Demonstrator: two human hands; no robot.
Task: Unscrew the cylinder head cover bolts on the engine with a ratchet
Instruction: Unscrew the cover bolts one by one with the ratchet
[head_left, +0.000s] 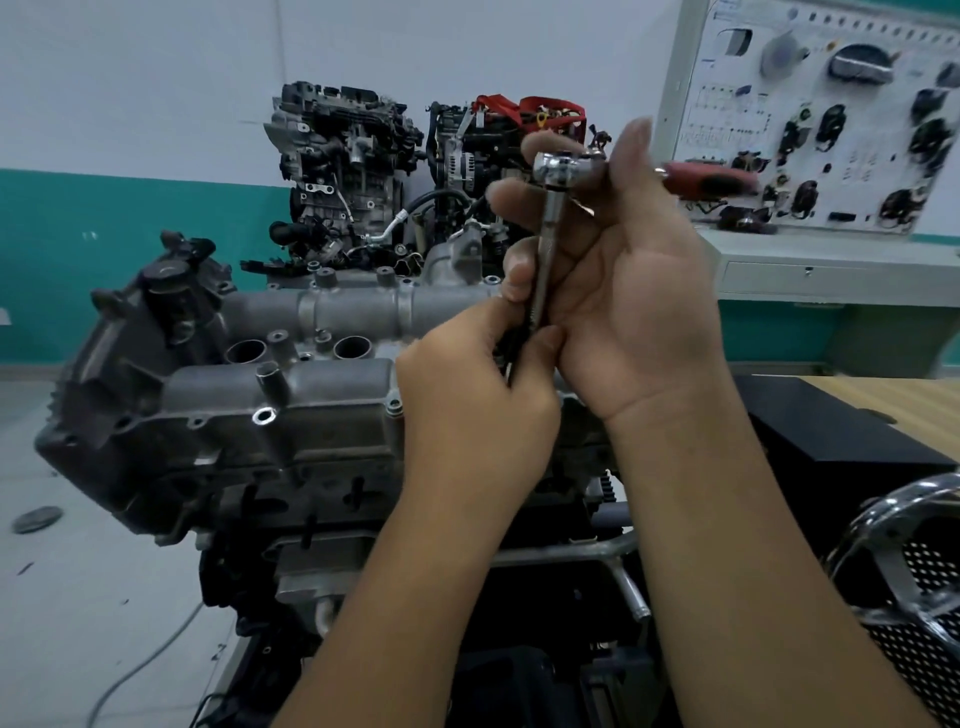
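Ratchet (558, 169) above engine (270, 415), extension pointing down, tip hidden; right hand (613, 280) grips it, left hand (475, 400) pinches lower end.

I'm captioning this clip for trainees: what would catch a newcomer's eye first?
Two hands raised mid-frame: the right hand grips a ratchet with its extension pointing down, and the left hand pinches the lower end. Behind and to the left lies the grey engine; a white training board stands at the upper right.

Both forearms are bare, left hand (475, 400) and right hand (631, 291) ungloved.
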